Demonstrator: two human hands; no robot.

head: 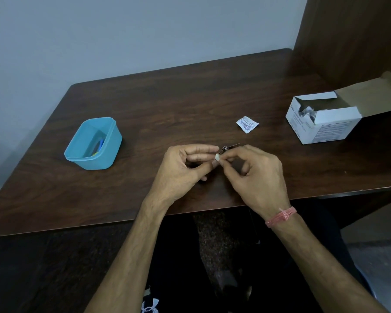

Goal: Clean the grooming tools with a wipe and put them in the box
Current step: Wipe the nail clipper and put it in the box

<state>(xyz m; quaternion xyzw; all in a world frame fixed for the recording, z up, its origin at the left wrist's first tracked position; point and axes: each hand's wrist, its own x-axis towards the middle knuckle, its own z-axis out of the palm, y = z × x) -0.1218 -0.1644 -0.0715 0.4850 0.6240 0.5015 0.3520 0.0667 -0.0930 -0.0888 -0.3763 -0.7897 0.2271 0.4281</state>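
Holding a small metal tool, likely a nail clipper with lever swung out, just above the table, near its near edge, about centre. Left hand with fingers stretched toward the tool, thumb and fingertips meeting at its near end; gripping the tool or the wipe, cannot tell which. Right hand curled, thumb and forefinger pinching a small white wipe against the tool's near end. Tool's far tip poking out past the right hand's fingers, pointing right and far. Both hands touching at the fingertips, held over the wood, not resting on it. Pink thread band round the right wrist.

Blue box on the table, left of the hands and well apart, open top, a few blue and yellow items lying inside at the bottom; too small to name. Torn white sachet flat on the table, far and right of the hands, printed side up. White carton at far right, flap open, foil packets visible inside. Grey wall behind, brown panel at far right. Dark clothing with a white logo at the bottom edge.
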